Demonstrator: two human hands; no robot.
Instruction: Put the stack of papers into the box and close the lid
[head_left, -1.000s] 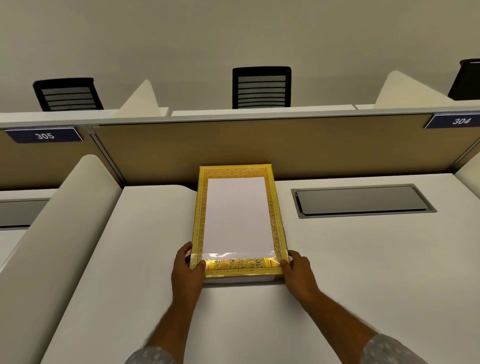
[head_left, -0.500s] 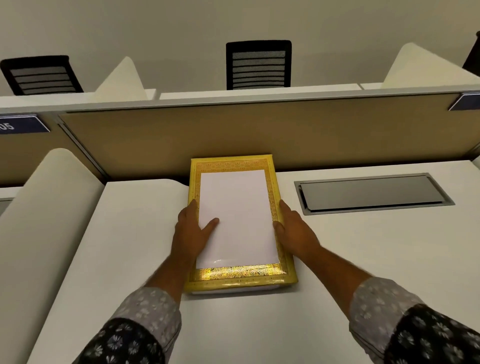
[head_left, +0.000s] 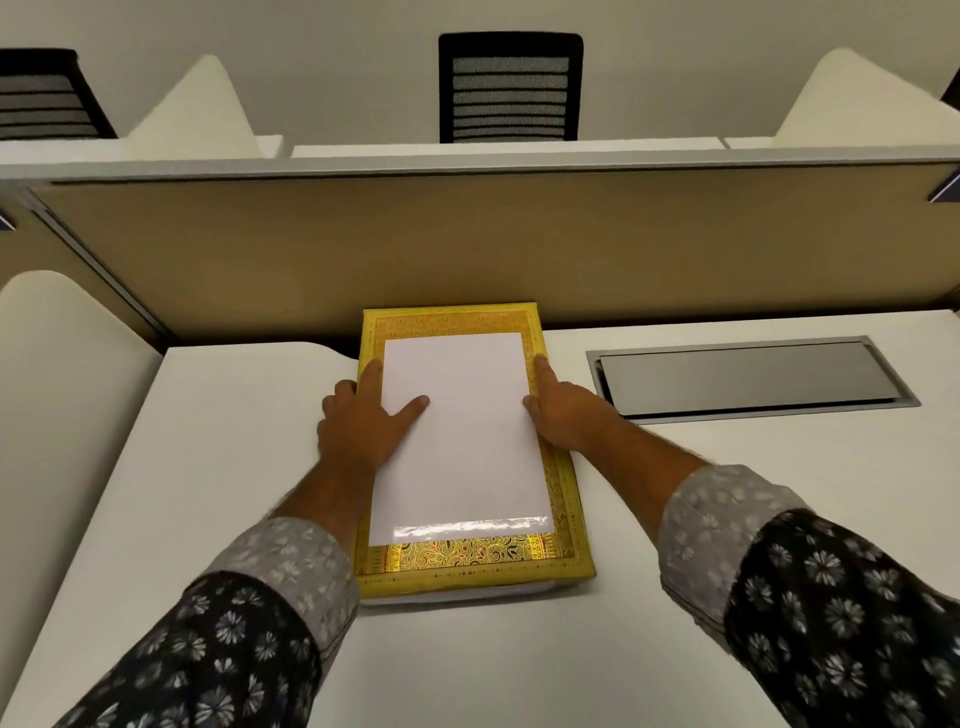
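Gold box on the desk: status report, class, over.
Left hand and right hand flat on the lid, holding nothing. Gold box shut, white base edge showing in front. Nothing obstructing.

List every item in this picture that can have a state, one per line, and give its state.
Box lid: closed, seated flat on the box.
Left hand: open, flat on the lid's left side.
Right hand: open, resting on the lid's right edge.
Desk cable hatch: flap slightly raised at its left end.
Middle chair: unoccupied.

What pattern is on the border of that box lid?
The lid has a shiny gold border with ornate swirling, paisley-like patterning around a plain white centre, clearest along its near edge in the head view.
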